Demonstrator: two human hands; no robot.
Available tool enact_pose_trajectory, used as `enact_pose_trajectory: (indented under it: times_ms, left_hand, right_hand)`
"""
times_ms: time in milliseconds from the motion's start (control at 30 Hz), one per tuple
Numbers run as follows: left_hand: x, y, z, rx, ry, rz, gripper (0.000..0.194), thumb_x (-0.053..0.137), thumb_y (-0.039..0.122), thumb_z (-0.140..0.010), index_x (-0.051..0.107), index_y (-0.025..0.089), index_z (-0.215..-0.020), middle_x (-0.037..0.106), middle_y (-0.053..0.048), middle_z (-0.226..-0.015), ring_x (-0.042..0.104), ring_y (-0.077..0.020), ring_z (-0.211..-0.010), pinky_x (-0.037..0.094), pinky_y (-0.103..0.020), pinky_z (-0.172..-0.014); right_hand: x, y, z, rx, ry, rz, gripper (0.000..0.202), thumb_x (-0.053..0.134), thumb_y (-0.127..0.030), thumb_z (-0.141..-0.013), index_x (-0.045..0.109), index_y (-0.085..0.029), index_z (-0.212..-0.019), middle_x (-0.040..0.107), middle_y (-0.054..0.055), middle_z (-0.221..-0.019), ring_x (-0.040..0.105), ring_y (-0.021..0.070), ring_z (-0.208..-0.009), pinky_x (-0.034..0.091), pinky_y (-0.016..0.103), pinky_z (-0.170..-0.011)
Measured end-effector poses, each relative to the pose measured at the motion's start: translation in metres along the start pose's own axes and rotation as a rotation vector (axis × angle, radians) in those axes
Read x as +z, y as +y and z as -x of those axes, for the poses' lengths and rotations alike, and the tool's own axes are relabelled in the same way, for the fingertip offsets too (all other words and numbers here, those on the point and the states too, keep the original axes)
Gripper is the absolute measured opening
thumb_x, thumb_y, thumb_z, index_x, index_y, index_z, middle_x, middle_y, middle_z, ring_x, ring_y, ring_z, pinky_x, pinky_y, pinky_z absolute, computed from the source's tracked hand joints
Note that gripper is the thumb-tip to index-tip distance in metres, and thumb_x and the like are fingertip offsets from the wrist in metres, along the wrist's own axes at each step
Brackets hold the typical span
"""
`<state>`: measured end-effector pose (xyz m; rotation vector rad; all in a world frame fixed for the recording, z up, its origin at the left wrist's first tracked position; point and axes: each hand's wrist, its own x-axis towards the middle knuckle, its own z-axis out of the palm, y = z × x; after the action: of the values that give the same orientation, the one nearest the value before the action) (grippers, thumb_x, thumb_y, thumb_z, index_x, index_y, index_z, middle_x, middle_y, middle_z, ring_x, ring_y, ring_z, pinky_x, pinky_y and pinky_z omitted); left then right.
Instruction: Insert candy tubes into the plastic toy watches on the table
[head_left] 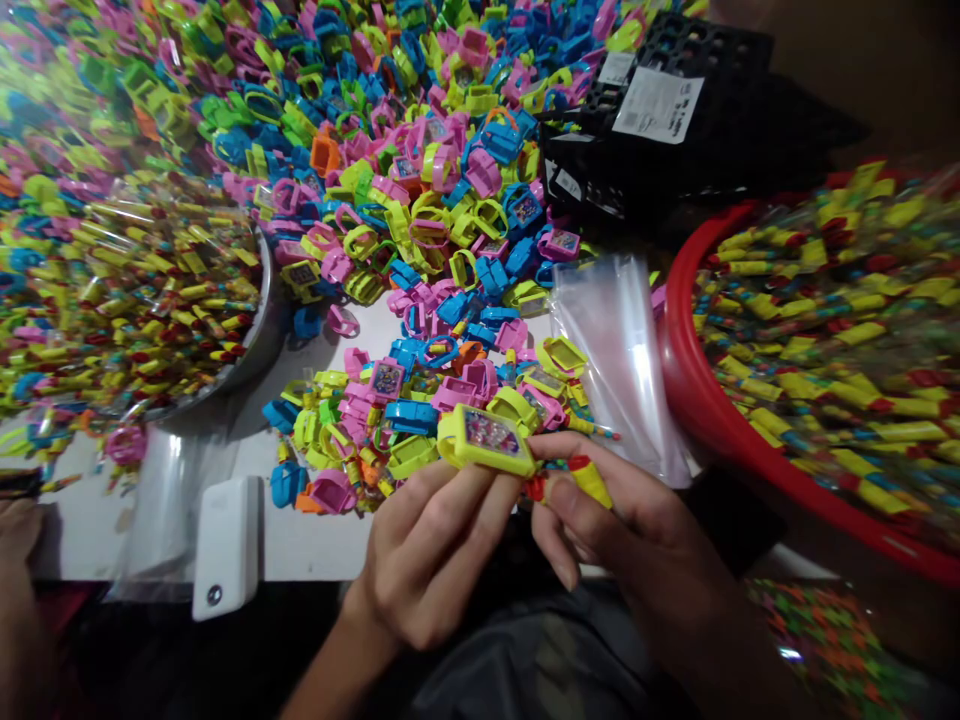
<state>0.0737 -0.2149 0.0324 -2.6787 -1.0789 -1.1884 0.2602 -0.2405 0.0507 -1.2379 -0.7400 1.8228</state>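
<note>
A yellow toy watch [491, 440] with a picture on its face is gripped by the fingers of my left hand [431, 545], its face turned up. Close to its right end, my right hand [622, 510] pinches a small yellow-and-red candy tube [591, 482] between thumb and fingers. A bit of red shows at my right thumb, beside the watch; whether it belongs to the same piece I cannot tell. Just beyond both hands lies a small heap of pink, blue and yellow toy watches [409, 415], mixed with a few candy tubes.
A large pile of toy watches [375, 160] covers the back. Candy tubes fill a metal bowl [271, 290] at left and a red tub [682, 330] at right. Clear plastic bags [619, 360], a white power bank [227, 545] and a black crate [712, 60] are around. Another person's hand [19, 530] shows far left.
</note>
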Motion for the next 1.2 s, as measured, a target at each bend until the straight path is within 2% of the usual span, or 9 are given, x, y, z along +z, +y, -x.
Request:
enact_pose_trajectory:
  times_ms: [167, 333, 533, 633, 733, 833, 967, 1067, 1200]
  left_hand:
    - [-0.004, -0.016, 0.004, 0.127, -0.009, 0.054, 0.035, 0.065, 0.010, -0.104, 0.074, 0.013, -0.137, 0.078, -0.012, -0.124, 0.075, -0.0229, -0.113, 0.065, -0.029, -0.097]
    - [0.003, -0.021, 0.016, 0.029, -0.015, 0.193, 0.043, 0.058, 0.013, -0.108, 0.067, 0.020, -0.149, 0.077, -0.011, -0.127, 0.076, -0.0224, -0.110, 0.066, -0.032, -0.098]
    - [0.018, 0.008, 0.006, -0.638, 0.318, 0.636, 0.046, 0.072, 0.015, -0.102, 0.066, 0.033, -0.144, 0.059, -0.006, -0.136, 0.069, -0.0152, -0.109, 0.064, -0.022, -0.086]
    - [0.016, 0.014, -0.007, -0.921, 0.234, 0.857, 0.020, 0.071, 0.026, -0.106, 0.076, 0.034, -0.124, 0.066, -0.001, -0.120, 0.069, -0.0093, -0.099, 0.060, -0.014, -0.086]
    - [0.010, 0.012, -0.014, -1.047, 0.124, 1.091, 0.006, 0.076, 0.033, -0.104, 0.079, 0.030, -0.108, 0.072, 0.001, -0.099, 0.069, -0.0075, -0.083, 0.056, -0.011, -0.072]
    - [0.009, 0.012, -0.015, -1.112, 0.108, 1.230, 0.013, 0.081, 0.034, -0.100, 0.079, 0.029, -0.111, 0.073, 0.001, -0.096, 0.068, -0.0076, -0.077, 0.056, -0.012, -0.067]
    - [0.014, 0.016, -0.015, -1.060, 0.198, 1.211, 0.013, 0.082, 0.027, -0.098, 0.078, 0.029, -0.111, 0.070, 0.003, -0.085, 0.062, -0.0054, -0.066, 0.051, -0.009, -0.057]
    - [0.016, 0.020, -0.016, -1.024, 0.199, 1.189, 0.014, 0.082, 0.025, -0.098, 0.077, 0.027, -0.111, 0.067, 0.004, -0.081, 0.062, -0.0065, -0.061, 0.054, -0.012, -0.055]
    - [0.014, 0.024, -0.019, -0.993, 0.116, 1.143, 0.016, 0.076, 0.028, -0.102, 0.078, 0.025, -0.117, 0.070, 0.000, -0.085, 0.066, -0.0107, -0.064, 0.061, -0.018, -0.056]
  right_hand:
    - [0.001, 0.007, -0.002, -0.076, 0.080, 0.109, 0.042, 0.061, -0.063, -0.109, 0.065, -0.021, -0.103, 0.051, -0.008, -0.063, 0.044, 0.0114, -0.060, 0.039, 0.025, -0.063]
    - [0.003, 0.014, -0.007, -0.073, 0.203, -0.020, 0.040, 0.070, -0.059, -0.105, 0.062, -0.021, -0.095, 0.043, -0.008, -0.062, 0.034, 0.0108, -0.059, 0.032, 0.023, -0.057]
    - [0.017, 0.011, -0.012, 0.194, -0.021, -0.344, 0.048, 0.074, -0.070, -0.094, 0.070, -0.022, -0.098, 0.060, 0.000, -0.057, 0.041, 0.0143, -0.048, 0.029, 0.026, -0.045]
    - [0.021, 0.014, -0.010, 0.233, -0.106, -0.410, 0.047, 0.076, -0.069, -0.092, 0.072, -0.022, -0.096, 0.065, 0.003, -0.063, 0.051, 0.0163, -0.049, 0.041, 0.027, -0.045]
    - [0.021, 0.016, -0.006, 0.232, -0.088, -0.414, 0.045, 0.076, -0.063, -0.096, 0.072, -0.019, -0.109, 0.067, 0.002, -0.067, 0.054, 0.0150, -0.050, 0.044, 0.025, -0.046]
    - [0.018, 0.014, -0.002, 0.190, -0.014, -0.313, 0.047, 0.070, -0.061, -0.101, 0.068, -0.019, -0.120, 0.064, -0.001, -0.064, 0.052, 0.0148, -0.049, 0.040, 0.026, -0.047]
    - [0.013, 0.011, 0.003, 0.018, 0.238, 0.047, 0.038, 0.066, -0.062, -0.104, 0.068, -0.024, -0.106, 0.062, -0.003, -0.071, 0.046, 0.0123, -0.053, 0.035, 0.025, -0.051]
    - [0.012, 0.010, 0.009, -0.207, 0.460, 0.260, 0.029, 0.064, -0.055, -0.107, 0.073, -0.027, -0.104, 0.069, 0.000, -0.088, 0.061, 0.0167, -0.074, 0.048, 0.026, -0.066]
    - [0.017, 0.005, 0.014, -0.320, 0.455, 0.495, 0.022, 0.061, -0.047, -0.106, 0.076, -0.030, -0.107, 0.074, 0.001, -0.092, 0.071, 0.0217, -0.085, 0.055, 0.028, -0.077]
